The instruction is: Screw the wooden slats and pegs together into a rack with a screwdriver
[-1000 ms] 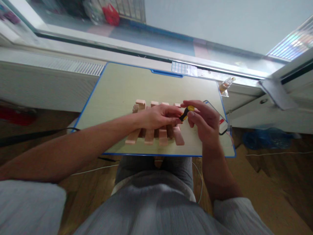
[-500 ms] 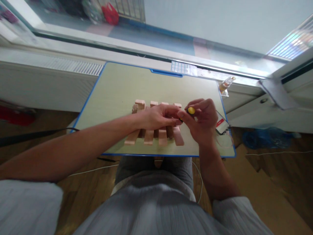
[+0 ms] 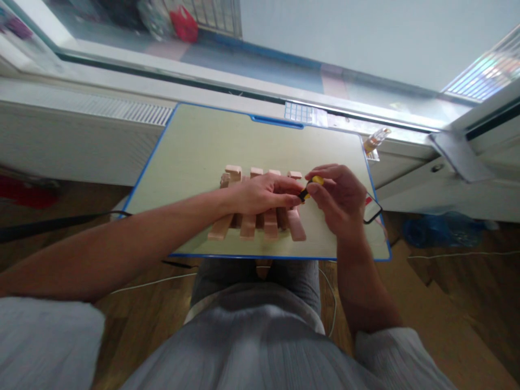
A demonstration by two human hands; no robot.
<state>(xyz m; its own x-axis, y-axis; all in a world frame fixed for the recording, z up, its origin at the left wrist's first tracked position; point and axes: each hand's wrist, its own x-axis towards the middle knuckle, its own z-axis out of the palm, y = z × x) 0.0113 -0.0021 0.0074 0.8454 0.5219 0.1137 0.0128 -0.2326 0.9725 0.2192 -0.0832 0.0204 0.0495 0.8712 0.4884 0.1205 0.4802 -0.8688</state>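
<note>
A small wooden piece with several parallel slats (image 3: 271, 225) lies near the front edge of the table. Across its top reaches my left hand (image 3: 264, 193), fingers curled round its right side, thumb and forefinger close to the tool's lower end. My right hand (image 3: 341, 197) pinches a short yellow-and-black screwdriver (image 3: 317, 180) between thumb and fingers. The tool slants down and left towards my left fingertips. Its tip, and whatever it touches, are hidden by my left fingers.
The pale table (image 3: 211, 135) has a blue rim. A phone (image 3: 371, 208) lies to the right of my right hand. Beyond the right back corner stands a clear bottle (image 3: 377, 140) with yellowish contents. A window and its sill run along the back.
My right hand has shifted slightly right and turned, so the screwdriver's handle now shows more from the side. My left hand and the wooden piece have hardly moved.
</note>
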